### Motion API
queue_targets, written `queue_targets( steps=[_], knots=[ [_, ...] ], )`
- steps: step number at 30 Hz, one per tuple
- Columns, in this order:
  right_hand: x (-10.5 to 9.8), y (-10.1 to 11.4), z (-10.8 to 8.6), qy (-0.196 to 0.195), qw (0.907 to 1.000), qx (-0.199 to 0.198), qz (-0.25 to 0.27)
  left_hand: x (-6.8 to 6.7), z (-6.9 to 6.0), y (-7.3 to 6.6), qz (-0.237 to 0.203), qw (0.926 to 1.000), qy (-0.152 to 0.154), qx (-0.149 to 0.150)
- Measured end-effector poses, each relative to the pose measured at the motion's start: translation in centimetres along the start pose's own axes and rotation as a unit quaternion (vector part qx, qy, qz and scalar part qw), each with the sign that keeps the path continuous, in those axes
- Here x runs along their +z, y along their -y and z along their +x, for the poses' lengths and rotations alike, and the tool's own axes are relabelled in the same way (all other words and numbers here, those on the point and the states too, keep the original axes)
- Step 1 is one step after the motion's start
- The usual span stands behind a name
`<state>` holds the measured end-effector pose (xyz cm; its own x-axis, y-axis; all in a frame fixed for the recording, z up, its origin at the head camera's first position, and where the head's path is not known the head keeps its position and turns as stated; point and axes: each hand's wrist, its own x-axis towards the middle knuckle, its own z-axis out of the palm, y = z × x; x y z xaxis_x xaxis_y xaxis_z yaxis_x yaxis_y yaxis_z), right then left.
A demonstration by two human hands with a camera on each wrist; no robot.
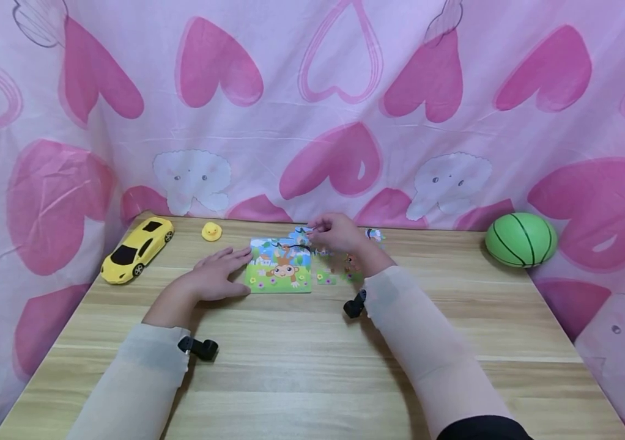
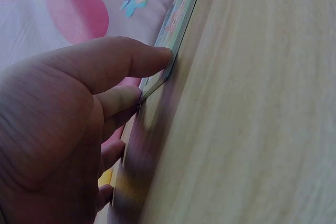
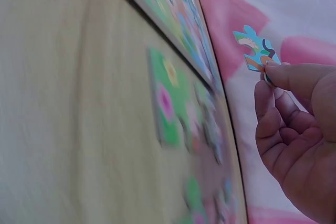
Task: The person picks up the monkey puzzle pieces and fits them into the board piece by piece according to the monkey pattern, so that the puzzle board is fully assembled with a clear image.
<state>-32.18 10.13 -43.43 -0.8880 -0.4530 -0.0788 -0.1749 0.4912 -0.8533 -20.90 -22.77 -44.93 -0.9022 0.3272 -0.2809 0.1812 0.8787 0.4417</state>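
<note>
Pink cloth (image 1: 340,159) printed with large hearts hangs behind a pale wooden surface (image 1: 279,379), where a person reaches in with both arms. Their right hand (image 1: 340,238) pinches one small jigsaw piece (image 3: 257,48) between thumb and fingertips, the other fingers curled beneath. This piece, blue with a bit of orange, is raised near the far right corner of a puzzle board (image 1: 268,281), apart from it. The left hand (image 1: 216,275) lies with its fingers spread, holding nothing; its thumb and a fingertip touch the left edge of the board, seemingly to steady it. Flat on the surface, the board shows a cartoon monkey on flowery grass. Just to its right lie loose pieces (image 1: 326,278), partly hidden by the right forearm. Farther out are a yellow duck (image 1: 211,231) and a yellow toy car (image 1: 137,250) to the left, and a green ball (image 1: 521,240) well off to the right.

I judge the step in hand to be placing a piece; the next move calls for turning it to match and lowering it flat onto the board.
</note>
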Motion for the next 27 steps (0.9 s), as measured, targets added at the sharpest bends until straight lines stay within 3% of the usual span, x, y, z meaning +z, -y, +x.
queue_targets(
  steps=[13, 19, 27],
  knots=[
    [4.2, 1.6, 1.1, -0.008, 0.9991, 0.029, 0.031, 0.0, 0.0, 0.2, -0.001, 1.0000, 0.004, -0.002],
    [5.1, 1.7, 1.5, 0.001, 0.9997, 0.026, -0.002, 0.1, 0.0, 0.2, -0.001, 1.0000, 0.002, 0.001],
    [5.7, 1.9, 1.6, -0.005, 0.9978, 0.066, 0.002, 0.2, 0.1, 0.3, 0.001, 1.0000, -0.001, 0.004]
  ],
)
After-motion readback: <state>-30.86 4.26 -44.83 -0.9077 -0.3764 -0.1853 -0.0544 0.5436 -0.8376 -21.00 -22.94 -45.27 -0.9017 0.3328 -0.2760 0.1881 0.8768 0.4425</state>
